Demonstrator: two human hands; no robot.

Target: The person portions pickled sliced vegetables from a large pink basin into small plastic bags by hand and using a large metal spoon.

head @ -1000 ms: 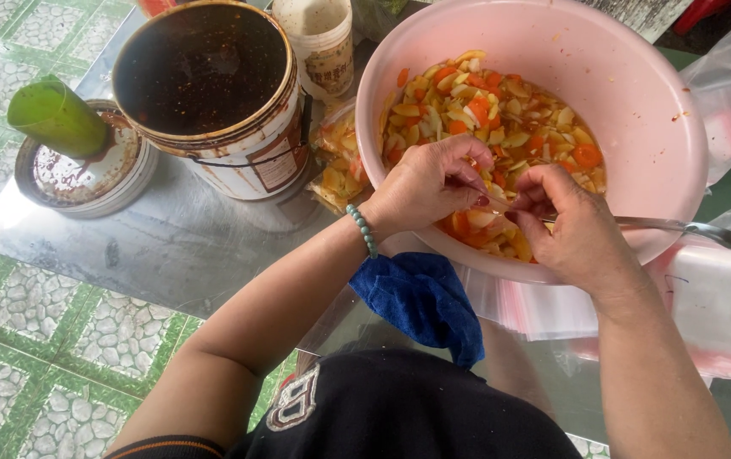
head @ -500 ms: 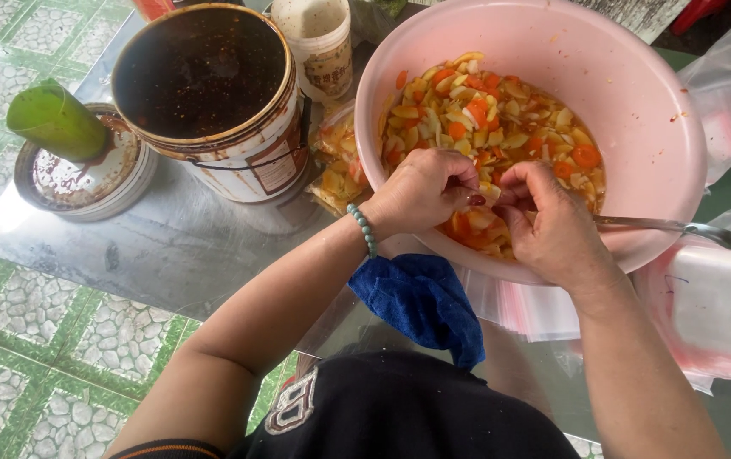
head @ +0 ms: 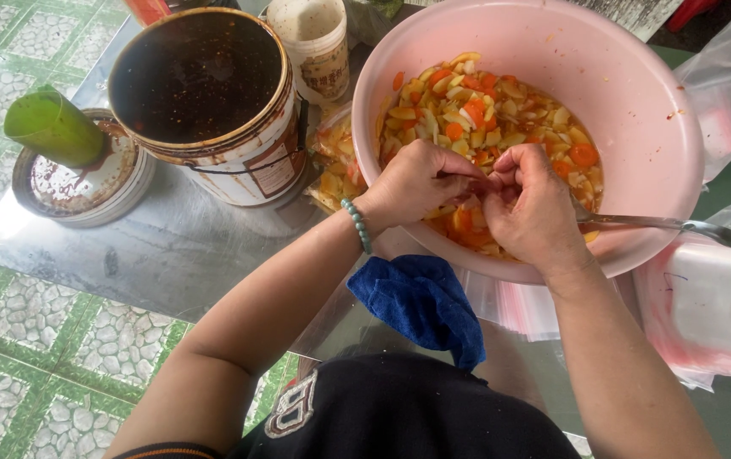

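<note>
On the grey table (head: 170, 255), both hands (head: 480, 200) pinched together over the pink basin (head: 637, 110), perhaps on a bag; spoon (head: 663, 225) handle pointing right.

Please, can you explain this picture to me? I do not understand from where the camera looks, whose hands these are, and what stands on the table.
The camera sits on a person's head and looks down, so both arms are that person's own. The left hand and right hand meet over a big pink bowl of cut yellow and orange pieces. The fingers pinch something small; I cannot tell what. A metal spoon rests on the bowl's rim. Left of the bowl stand a dark stained bucket, a lid bearing a green cup, and a white jar. A blue cloth lies near the body.
</note>
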